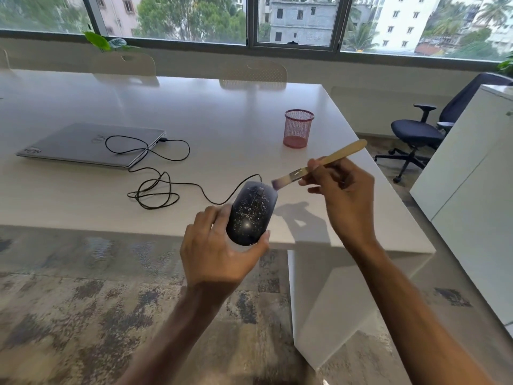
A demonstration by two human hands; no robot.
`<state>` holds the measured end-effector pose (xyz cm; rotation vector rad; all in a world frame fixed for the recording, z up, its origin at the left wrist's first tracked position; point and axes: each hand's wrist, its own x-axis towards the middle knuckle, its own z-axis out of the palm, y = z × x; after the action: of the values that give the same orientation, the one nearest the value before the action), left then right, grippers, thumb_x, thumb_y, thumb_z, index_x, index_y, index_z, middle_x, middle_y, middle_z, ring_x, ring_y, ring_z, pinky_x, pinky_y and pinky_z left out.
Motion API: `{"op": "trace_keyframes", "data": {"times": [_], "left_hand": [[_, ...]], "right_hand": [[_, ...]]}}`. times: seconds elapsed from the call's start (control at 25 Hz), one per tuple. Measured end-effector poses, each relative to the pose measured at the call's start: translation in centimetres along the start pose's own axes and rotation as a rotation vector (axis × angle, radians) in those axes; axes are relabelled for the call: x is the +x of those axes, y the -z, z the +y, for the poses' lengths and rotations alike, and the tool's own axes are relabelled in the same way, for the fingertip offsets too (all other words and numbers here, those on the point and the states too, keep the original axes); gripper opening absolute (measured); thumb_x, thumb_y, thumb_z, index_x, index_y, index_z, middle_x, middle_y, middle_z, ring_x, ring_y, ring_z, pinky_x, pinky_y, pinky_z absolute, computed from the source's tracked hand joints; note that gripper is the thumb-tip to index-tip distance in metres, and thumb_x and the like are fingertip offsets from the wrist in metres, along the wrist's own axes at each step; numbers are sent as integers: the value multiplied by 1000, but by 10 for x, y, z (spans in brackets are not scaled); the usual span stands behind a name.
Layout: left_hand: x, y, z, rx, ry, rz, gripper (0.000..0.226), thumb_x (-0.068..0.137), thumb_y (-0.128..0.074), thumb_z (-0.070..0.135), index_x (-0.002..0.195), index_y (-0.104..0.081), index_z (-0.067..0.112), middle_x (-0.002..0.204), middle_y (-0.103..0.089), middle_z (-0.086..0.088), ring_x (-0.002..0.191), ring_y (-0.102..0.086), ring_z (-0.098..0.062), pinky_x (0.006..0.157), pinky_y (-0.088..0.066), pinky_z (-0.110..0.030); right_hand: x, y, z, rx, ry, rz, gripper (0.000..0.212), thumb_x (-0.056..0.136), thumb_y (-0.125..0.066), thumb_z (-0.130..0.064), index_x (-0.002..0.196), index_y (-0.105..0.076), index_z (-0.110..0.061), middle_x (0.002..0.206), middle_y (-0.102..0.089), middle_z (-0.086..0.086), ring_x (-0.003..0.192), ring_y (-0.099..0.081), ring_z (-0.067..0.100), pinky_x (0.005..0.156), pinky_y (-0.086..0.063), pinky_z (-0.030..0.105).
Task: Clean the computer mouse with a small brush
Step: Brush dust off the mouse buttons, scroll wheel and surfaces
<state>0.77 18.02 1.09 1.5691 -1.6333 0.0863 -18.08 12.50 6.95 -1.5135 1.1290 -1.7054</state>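
Observation:
My left hand [219, 245] cups a black wired computer mouse [251, 212] from below, lifted over the table's near edge. White specks and dust cover the top of the mouse. My right hand [344, 190] grips a small brush [319, 165] with a pale wooden handle. The bristles point left and touch the mouse's front right edge, beside the scroll wheel. The black cable [158, 187] of the mouse runs in loops across the table to a closed grey laptop [88, 144].
A red mesh pen cup [297, 128] stands on the white table [222, 112] behind the brush. Two pale chairs sit at the far side. A dark office chair [419, 134] and a white cabinet [472, 173] are on the right. Patterned carpet lies below.

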Motion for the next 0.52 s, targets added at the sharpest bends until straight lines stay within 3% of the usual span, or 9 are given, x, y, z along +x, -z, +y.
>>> {"op": "trace_keyframes", "data": {"times": [0.2, 0.52], "left_hand": [[-38, 27, -16, -35, -75, 12, 66, 71, -61, 68, 110, -60, 14, 96, -58, 2, 83, -52, -15, 66, -52, -37], [-82, 61, -36, -76, -110, -7, 65, 71, -64, 66, 108, -63, 13, 96, -59, 2, 84, -53, -13, 67, -51, -35]], "right_hand": [[-53, -5, -21, -15, 23, -20, 4, 94, -66, -16, 95, -70, -14, 81, -77, -7, 77, -75, 11, 64, -55, 19], [-118, -9, -39, -30, 19, -25, 15, 86, -74, -16, 99, -71, -9, 82, -77, -6, 79, -75, 7, 69, -53, 12]]}}
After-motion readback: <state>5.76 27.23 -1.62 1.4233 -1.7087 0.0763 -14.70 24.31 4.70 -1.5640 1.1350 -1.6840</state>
